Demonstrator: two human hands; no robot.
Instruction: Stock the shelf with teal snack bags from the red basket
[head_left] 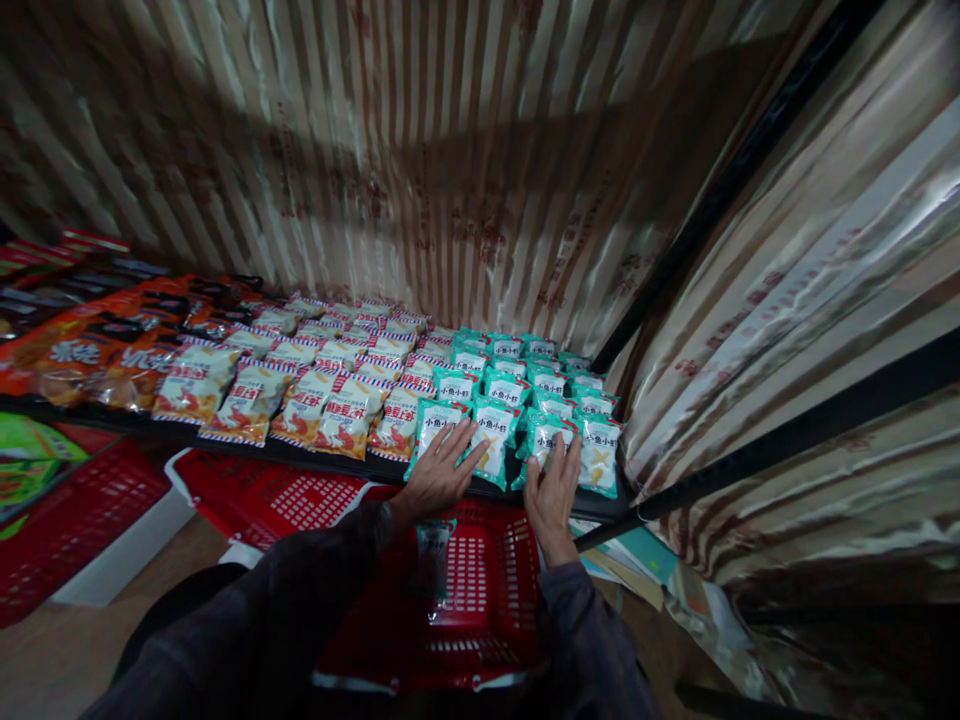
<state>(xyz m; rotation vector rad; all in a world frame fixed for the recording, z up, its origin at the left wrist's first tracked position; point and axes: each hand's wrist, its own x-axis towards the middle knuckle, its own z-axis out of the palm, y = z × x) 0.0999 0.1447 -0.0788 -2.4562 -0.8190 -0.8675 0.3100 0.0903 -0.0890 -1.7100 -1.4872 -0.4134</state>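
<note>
Teal-and-white snack bags (507,388) stand in rows at the right end of a dark shelf (300,455). My left hand (439,468) rests with spread fingers against two front-row bags, one of them a teal snack bag (491,450). Against another front teal bag (545,428) lies my right hand (553,492), its fingers stretched out. Neither hand grips anything. A narrow dark gap separates the bags under my two hands. Below my forearms sits a red plastic basket (499,640) with a single snack packet (433,565) inside.
Left of the teal bags are rows of white-and-orange snack bags (330,415), then orange bags (112,350). More red baskets (97,520) stand below the shelf. A patterned, pleated curtain (420,180) hangs behind, and dark metal poles (675,260) cross the right side.
</note>
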